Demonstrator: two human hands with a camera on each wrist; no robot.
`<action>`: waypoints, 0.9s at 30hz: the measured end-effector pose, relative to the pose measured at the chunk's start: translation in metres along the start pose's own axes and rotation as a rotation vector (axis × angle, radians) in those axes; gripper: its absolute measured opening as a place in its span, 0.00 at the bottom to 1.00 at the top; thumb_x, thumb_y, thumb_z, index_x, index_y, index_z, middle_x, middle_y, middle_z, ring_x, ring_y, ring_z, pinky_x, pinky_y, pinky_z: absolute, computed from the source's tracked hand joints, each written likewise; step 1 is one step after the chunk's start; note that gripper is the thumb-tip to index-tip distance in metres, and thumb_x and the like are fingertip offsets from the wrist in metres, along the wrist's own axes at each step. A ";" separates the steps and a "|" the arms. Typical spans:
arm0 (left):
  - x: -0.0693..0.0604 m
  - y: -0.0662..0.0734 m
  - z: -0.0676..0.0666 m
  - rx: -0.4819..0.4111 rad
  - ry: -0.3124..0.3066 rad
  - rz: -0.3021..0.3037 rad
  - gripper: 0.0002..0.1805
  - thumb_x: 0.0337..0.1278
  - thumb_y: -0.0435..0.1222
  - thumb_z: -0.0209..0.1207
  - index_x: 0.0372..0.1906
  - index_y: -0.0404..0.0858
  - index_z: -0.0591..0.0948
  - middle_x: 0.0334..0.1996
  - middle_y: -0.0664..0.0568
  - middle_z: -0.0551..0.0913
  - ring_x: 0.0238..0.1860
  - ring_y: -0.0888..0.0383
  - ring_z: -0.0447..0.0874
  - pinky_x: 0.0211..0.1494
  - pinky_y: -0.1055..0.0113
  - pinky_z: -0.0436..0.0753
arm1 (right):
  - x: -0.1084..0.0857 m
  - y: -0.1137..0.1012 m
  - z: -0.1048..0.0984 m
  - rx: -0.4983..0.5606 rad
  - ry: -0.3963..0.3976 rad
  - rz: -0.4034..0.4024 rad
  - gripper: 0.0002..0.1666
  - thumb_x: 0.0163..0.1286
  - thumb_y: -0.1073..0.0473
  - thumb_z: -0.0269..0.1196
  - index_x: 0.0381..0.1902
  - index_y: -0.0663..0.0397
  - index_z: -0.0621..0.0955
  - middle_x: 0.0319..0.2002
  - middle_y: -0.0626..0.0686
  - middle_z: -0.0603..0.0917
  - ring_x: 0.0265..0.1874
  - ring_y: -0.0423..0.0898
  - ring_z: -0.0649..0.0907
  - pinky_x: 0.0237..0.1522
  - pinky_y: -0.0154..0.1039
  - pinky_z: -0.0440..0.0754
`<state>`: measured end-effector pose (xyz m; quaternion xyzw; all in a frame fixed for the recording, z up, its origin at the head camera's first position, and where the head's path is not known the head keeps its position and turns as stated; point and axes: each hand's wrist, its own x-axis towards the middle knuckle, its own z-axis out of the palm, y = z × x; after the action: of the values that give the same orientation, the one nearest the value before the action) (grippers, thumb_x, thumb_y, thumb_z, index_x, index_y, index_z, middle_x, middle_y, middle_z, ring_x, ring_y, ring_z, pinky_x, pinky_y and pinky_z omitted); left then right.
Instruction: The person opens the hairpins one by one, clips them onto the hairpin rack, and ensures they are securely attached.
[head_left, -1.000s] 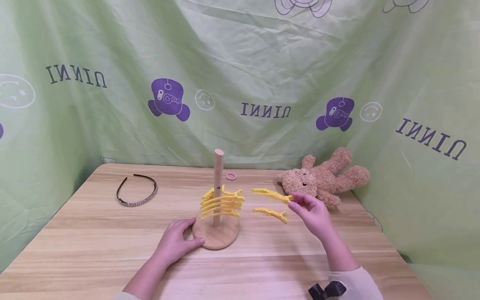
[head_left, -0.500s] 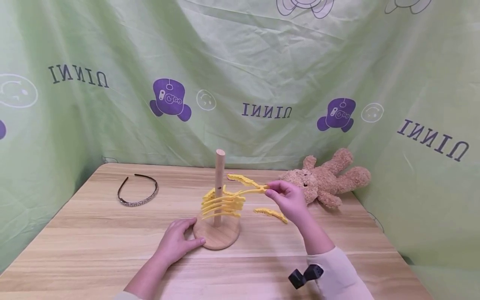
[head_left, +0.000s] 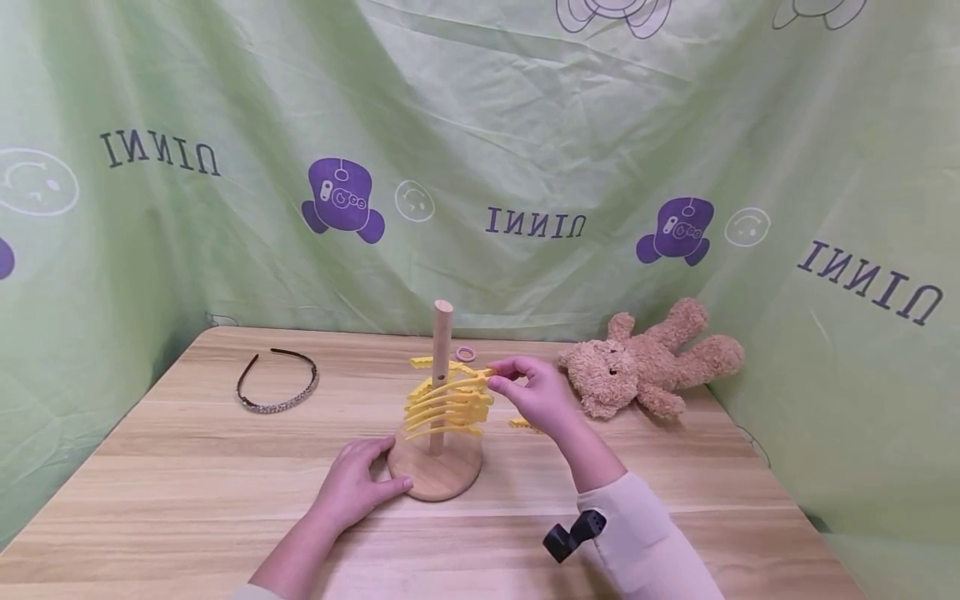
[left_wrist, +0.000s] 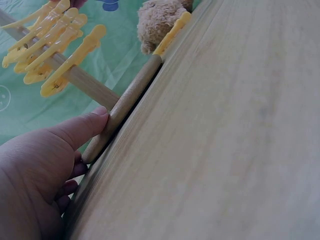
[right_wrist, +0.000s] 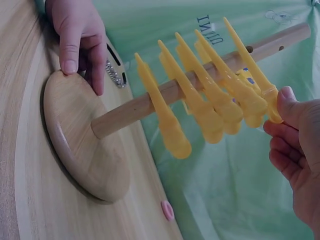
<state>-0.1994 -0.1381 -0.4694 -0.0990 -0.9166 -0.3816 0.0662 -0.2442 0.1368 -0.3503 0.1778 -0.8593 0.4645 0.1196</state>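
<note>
A wooden stand has an upright post [head_left: 442,329] on a round base [head_left: 438,477]. Several yellow hair clips [right_wrist: 202,112] are clamped one above another along the post. My left hand [head_left: 354,485] holds the left edge of the base, its thumb [left_wrist: 92,122] on the rim. At the level above the stacked clips, my right hand [head_left: 534,393] pinches the tail of another yellow hair clip [right_wrist: 250,57], whose arms are spread on either side of the post. One more yellow clip [head_left: 521,424] lies on the table, partly hidden by the right hand.
A jewelled headband [head_left: 281,406] lies at the left of the table [head_left: 172,483]. Behind the stand is a small pink ring [head_left: 466,354]. A brown teddy bear [head_left: 648,367] lies at the back right. Green printed cloth [head_left: 480,150] hangs around the table.
My right hand has moved left with the clip, from beside the bear to the post. The clip's arms have spread apart. My left hand has stayed on the base.
</note>
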 end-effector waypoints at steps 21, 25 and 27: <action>0.000 0.000 -0.001 0.007 0.003 0.011 0.42 0.41 0.52 0.73 0.61 0.31 0.77 0.59 0.39 0.80 0.63 0.42 0.73 0.69 0.44 0.70 | 0.000 0.001 0.006 0.053 -0.059 -0.076 0.14 0.63 0.63 0.68 0.46 0.64 0.84 0.39 0.60 0.88 0.39 0.49 0.83 0.37 0.31 0.82; 0.000 0.000 0.000 0.009 0.003 0.011 0.42 0.41 0.51 0.74 0.61 0.31 0.77 0.59 0.39 0.80 0.63 0.41 0.73 0.69 0.44 0.70 | -0.002 0.002 0.005 0.048 -0.063 -0.087 0.15 0.63 0.62 0.68 0.47 0.63 0.84 0.40 0.60 0.88 0.41 0.51 0.83 0.38 0.32 0.82; 0.001 0.000 0.000 0.011 0.001 0.010 0.42 0.41 0.52 0.74 0.61 0.31 0.77 0.59 0.40 0.80 0.63 0.42 0.73 0.69 0.44 0.70 | -0.002 0.002 0.005 0.044 -0.064 -0.093 0.16 0.63 0.62 0.68 0.48 0.63 0.84 0.40 0.60 0.88 0.42 0.52 0.83 0.40 0.33 0.82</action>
<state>-0.2000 -0.1385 -0.4693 -0.1028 -0.9182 -0.3763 0.0692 -0.2434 0.1340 -0.3558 0.2350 -0.8429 0.4714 0.1099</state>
